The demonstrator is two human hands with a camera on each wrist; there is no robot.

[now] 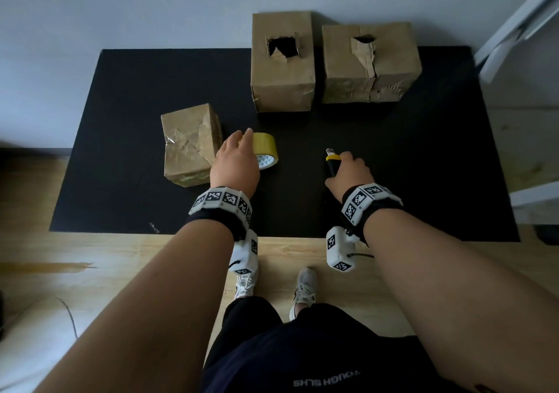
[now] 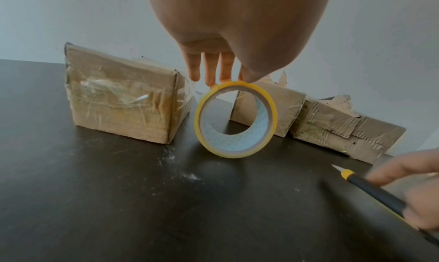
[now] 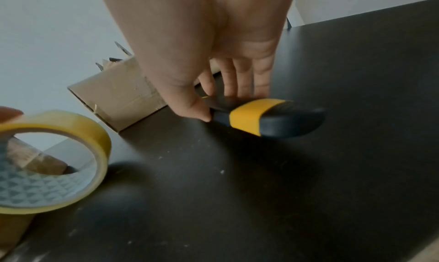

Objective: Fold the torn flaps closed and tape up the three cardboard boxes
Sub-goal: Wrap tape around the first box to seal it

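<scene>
Three cardboard boxes stand on a black mat (image 1: 121,150). The near left box (image 1: 190,144) (image 2: 118,100) has a crumpled top under clear tape. The middle box (image 1: 282,60) and the right box (image 1: 370,63) each show a torn hole in the top. A yellow tape roll (image 1: 267,150) (image 2: 235,119) (image 3: 54,161) stands on its edge, and my left hand (image 1: 242,147) (image 2: 221,78) pinches its top rim. My right hand (image 1: 348,163) (image 3: 213,104) grips a black and yellow utility knife (image 1: 332,163) (image 3: 266,117) (image 2: 370,189) low over the mat, blade out and pointing away.
The mat lies on a wooden floor (image 1: 90,271) against a pale wall. A white frame (image 1: 514,30) stands at the right edge. A small scrap (image 1: 153,227) lies at the mat's near left edge. My legs and shoes (image 1: 305,287) are just behind the mat.
</scene>
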